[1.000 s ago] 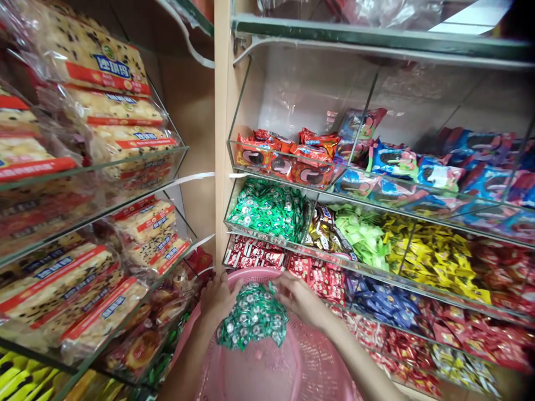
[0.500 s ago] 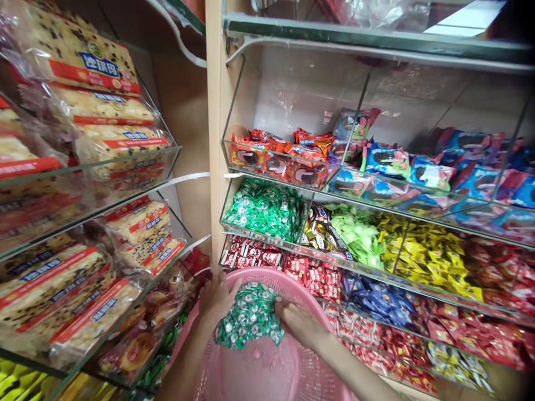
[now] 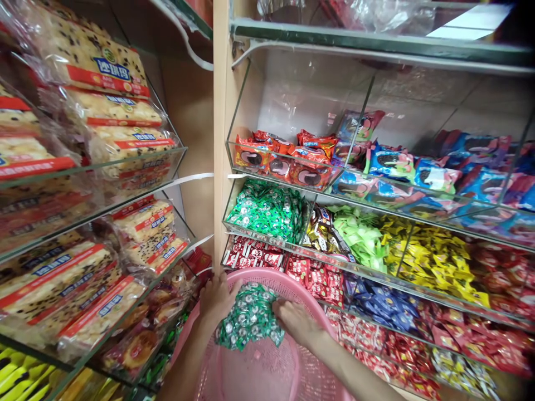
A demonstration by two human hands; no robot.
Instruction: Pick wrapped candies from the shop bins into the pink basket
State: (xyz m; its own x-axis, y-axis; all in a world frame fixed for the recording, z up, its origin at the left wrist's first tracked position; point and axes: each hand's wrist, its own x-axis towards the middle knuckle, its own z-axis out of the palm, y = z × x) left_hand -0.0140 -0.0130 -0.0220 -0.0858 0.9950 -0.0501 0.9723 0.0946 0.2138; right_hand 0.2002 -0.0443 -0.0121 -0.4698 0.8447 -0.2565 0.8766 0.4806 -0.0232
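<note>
A pink perforated basket (image 3: 309, 295) stands at the bottom centre, with a heap of green-wrapped candies (image 3: 251, 317) in its far part. At the basket's left rim is my left hand (image 3: 217, 298), fingers apart, thumb beside the candies. My right hand (image 3: 292, 317) is over the right edge of the heap with its fingers curled together; what they hold, if anything, is hidden. Behind the basket, more green candies (image 3: 270, 211) fill a glass shelf compartment.
Glass shelves at right hold red snack packs (image 3: 309, 159), blue packs (image 3: 390, 161), yellow candies (image 3: 434, 256) and purple candies (image 3: 380, 298). Packaged pastries (image 3: 104, 67) fill the left shelves. A wooden post (image 3: 220, 139) stands between both sides.
The view has shifted slightly, so the shelves appear a little further right. My right hand has moved slightly left and up over the candies.
</note>
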